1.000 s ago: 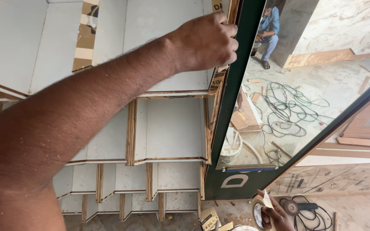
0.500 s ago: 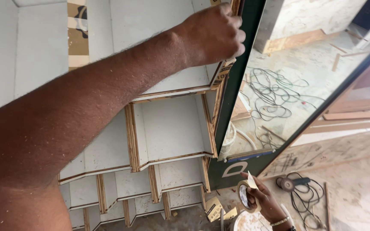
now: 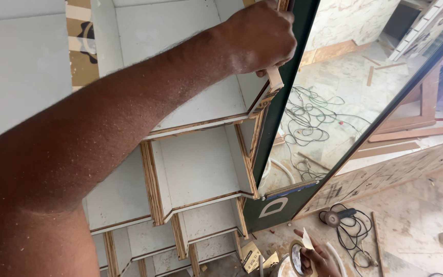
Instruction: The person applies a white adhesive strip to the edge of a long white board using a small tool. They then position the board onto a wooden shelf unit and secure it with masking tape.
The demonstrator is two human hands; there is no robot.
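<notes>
I press a strip of pale tape (image 3: pixel 274 78) onto the front edge of a grey shelf unit (image 3: pixel 196 169). The strip sits high up, at the top right corner of the unit, right where the plywood edge meets a dark green door frame (image 3: pixel 278 123). My left hand (image 3: pixel 260 38) is clenched on the strip, with my fingers pinching its top end. The loose end sticks out just below my fingers.

To do this well, I think I should keep the strip straight along the thin edge. I should rub it down slowly so that no bump stays under it. I should also keep it off the green frame, which touches the edge here.

My right hand (image 3: pixel 318 259) is far down near the floor. It holds a roll of tape (image 3: pixel 297 256), and my fingers are wrapped around the ring. A short end of tape stands up from the roll.

A mirror panel (image 3: pixel 334 97) sits in the green frame. At the foot of the frame there is a white mark shaped like a rounded box (image 3: pixel 273 207). Small yellow cardboard bits (image 3: pixel 252 254) lie on the floor below the shelves. A brown piece of cardboard with a black round print (image 3: pixel 80 41) shows behind the shelves at the top left. A black power tool with its cord (image 3: pixel 342 218) lies on the dusty floor (image 3: pixel 411 220).
</notes>
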